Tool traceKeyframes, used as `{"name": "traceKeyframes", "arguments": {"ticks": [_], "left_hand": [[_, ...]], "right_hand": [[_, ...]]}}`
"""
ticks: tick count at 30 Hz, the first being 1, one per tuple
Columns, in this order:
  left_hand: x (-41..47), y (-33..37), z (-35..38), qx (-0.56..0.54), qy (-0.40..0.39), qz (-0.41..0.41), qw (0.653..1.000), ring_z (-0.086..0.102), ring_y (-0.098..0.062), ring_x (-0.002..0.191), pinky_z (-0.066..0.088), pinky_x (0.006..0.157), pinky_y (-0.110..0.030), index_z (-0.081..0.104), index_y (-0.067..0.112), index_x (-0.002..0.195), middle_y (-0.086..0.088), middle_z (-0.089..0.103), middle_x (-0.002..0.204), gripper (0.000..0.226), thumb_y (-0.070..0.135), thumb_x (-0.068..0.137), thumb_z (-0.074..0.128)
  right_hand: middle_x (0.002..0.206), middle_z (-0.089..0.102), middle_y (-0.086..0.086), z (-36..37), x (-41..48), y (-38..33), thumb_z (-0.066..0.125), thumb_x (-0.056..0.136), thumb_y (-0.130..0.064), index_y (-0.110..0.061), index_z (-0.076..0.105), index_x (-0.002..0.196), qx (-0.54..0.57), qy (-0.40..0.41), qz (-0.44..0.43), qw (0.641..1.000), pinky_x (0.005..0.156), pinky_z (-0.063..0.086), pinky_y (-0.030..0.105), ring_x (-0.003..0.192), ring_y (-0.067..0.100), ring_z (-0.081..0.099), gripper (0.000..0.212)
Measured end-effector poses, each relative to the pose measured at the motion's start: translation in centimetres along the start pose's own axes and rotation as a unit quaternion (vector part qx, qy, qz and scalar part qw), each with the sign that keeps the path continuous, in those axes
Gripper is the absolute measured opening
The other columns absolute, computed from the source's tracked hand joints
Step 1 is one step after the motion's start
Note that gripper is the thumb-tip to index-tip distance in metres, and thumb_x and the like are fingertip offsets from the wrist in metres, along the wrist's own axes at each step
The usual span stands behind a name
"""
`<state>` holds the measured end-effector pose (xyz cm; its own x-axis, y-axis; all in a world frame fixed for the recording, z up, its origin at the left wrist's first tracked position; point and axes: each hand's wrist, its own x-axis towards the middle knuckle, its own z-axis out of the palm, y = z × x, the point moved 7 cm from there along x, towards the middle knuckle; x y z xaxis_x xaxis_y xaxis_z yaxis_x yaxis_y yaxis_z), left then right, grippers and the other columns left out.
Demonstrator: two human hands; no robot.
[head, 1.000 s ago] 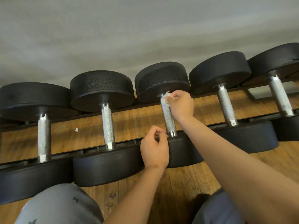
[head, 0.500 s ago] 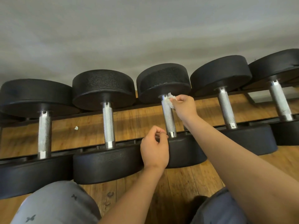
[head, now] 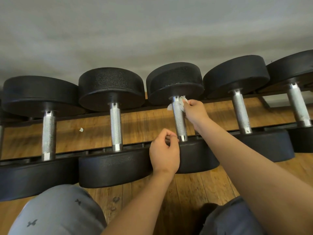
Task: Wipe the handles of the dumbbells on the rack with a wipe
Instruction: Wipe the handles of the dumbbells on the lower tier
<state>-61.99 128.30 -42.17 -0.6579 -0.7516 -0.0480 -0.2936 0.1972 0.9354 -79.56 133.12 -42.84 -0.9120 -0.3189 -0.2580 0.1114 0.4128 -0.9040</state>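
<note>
Wipe (head: 182,103), white, crumpled, pressed against upper end of knurled handle (head: 179,120) of middle dumbbell, centre of frame, just below far black head. Right hand (head: 196,111) pinches wipe there. Left hand (head: 164,152), lower centre, fingers curled, nothing seen in them, beside handle's near end. Rack (head: 71,154) carries dumbbells in row. Small white scrap (head: 81,129) on wood floor, left.

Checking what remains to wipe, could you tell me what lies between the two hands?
Head view: the middle black dumbbell's knurled silver metal handle runs between left hand and right hand.
</note>
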Motion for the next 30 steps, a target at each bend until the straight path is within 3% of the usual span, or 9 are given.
{"name": "traceKeyframes", "arguments": {"ticks": [2, 5, 12, 16, 19, 21, 25, 28, 30], "left_hand": [[0.0, 0.0, -0.1, 0.003, 0.002, 0.003, 1.000, 0.062, -0.006, 0.075, 0.043, 0.062, -0.008, 0.062, 0.019, 0.078, 0.006, 0.066, 0.075, 0.017, 0.014, 0.094, 0.055], [0.1, -0.1, -0.2, 0.007, 0.005, 0.006, 1.000, 0.061, -0.004, 0.076, 0.041, 0.062, -0.006, 0.061, 0.019, 0.079, 0.007, 0.065, 0.076, 0.017, 0.015, 0.094, 0.055], [0.1, 0.2, -0.1, -0.001, 0.005, 0.012, 1.000, 0.062, -0.006, 0.075, 0.044, 0.064, -0.009, 0.061, 0.017, 0.078, 0.005, 0.065, 0.075, 0.017, 0.013, 0.093, 0.054], [0.0, 0.0, -0.1, -0.002, 0.002, 0.012, 1.000, 0.060, -0.004, 0.076, 0.042, 0.064, -0.006, 0.062, 0.016, 0.079, 0.005, 0.065, 0.076, 0.016, 0.013, 0.093, 0.054], [0.1, 0.0, 0.0, -0.004, 0.000, 0.009, 1.000, 0.060, -0.004, 0.076, 0.042, 0.065, -0.006, 0.062, 0.017, 0.079, 0.006, 0.065, 0.077, 0.016, 0.013, 0.093, 0.055], [0.1, 0.2, 0.0, -0.006, 0.000, 0.008, 1.000, 0.061, -0.005, 0.076, 0.042, 0.065, -0.006, 0.062, 0.017, 0.079, 0.005, 0.065, 0.076, 0.017, 0.013, 0.093, 0.054], [0.1, 0.1, 0.0, -0.010, 0.001, 0.003, 1.000, 0.061, -0.006, 0.076, 0.043, 0.065, -0.006, 0.062, 0.017, 0.078, 0.003, 0.066, 0.077, 0.017, 0.013, 0.093, 0.054], [0.0, 0.1, -0.1, -0.008, 0.002, 0.005, 1.000, 0.061, -0.005, 0.076, 0.042, 0.065, -0.006, 0.062, 0.017, 0.079, 0.004, 0.065, 0.077, 0.017, 0.013, 0.093, 0.054], [0.0, 0.1, -0.1, -0.009, 0.000, 0.004, 1.000, 0.060, -0.004, 0.076, 0.042, 0.064, -0.006, 0.061, 0.017, 0.079, 0.005, 0.065, 0.076, 0.017, 0.012, 0.094, 0.054]], "right_hand": [[0.098, 0.068, 0.013, -0.2, -0.1, 0.0, 0.049, 0.101, -0.026, -0.004, 0.068, 0.098, -0.055, -0.010, -0.010, 0.998, 0.088, 0.054, 0.040, 0.095, 0.026, 0.064, 0.028], [0.083, 0.065, 0.010, -1.0, -0.1, -0.6, 0.055, 0.097, -0.021, -0.004, 0.067, 0.086, -0.150, -0.009, -0.067, 0.986, 0.074, 0.049, 0.035, 0.081, 0.023, 0.061, 0.023], [0.081, 0.061, -0.002, -0.6, 0.0, -1.4, 0.055, 0.097, -0.023, -0.013, 0.065, 0.091, -0.017, 0.039, -0.088, 0.995, 0.071, 0.045, 0.024, 0.078, 0.010, 0.056, 0.016], [0.092, 0.067, 0.013, -0.8, 0.1, -0.5, 0.052, 0.099, -0.024, -0.005, 0.065, 0.088, -0.083, -0.051, -0.076, 0.992, 0.088, 0.052, 0.041, 0.091, 0.027, 0.063, 0.026], [0.077, 0.062, 0.006, -1.4, 0.0, -0.9, 0.055, 0.098, -0.020, -0.009, 0.061, 0.076, -0.137, -0.086, -0.101, 0.982, 0.077, 0.048, 0.034, 0.076, 0.017, 0.057, 0.025], [0.077, 0.061, 0.007, -1.5, 0.0, -1.4, 0.056, 0.097, -0.018, -0.004, 0.065, 0.082, -0.117, -0.061, -0.129, 0.983, 0.072, 0.043, 0.029, 0.073, 0.013, 0.054, 0.023], [0.090, 0.066, 0.004, -1.0, 0.2, -1.4, 0.054, 0.098, -0.021, -0.009, 0.067, 0.096, -0.049, -0.013, -0.112, 0.992, 0.080, 0.050, 0.030, 0.086, 0.016, 0.061, 0.019], [0.092, 0.067, 0.007, -0.8, 0.1, -0.8, 0.052, 0.099, -0.022, -0.012, 0.065, 0.091, -0.082, -0.061, -0.105, 0.989, 0.088, 0.052, 0.039, 0.093, 0.023, 0.063, 0.018], [0.087, 0.065, 0.005, -1.1, -0.1, -0.7, 0.053, 0.099, -0.021, -0.016, 0.061, 0.082, -0.121, -0.100, -0.108, 0.982, 0.081, 0.051, 0.034, 0.088, 0.019, 0.062, 0.019]]}}
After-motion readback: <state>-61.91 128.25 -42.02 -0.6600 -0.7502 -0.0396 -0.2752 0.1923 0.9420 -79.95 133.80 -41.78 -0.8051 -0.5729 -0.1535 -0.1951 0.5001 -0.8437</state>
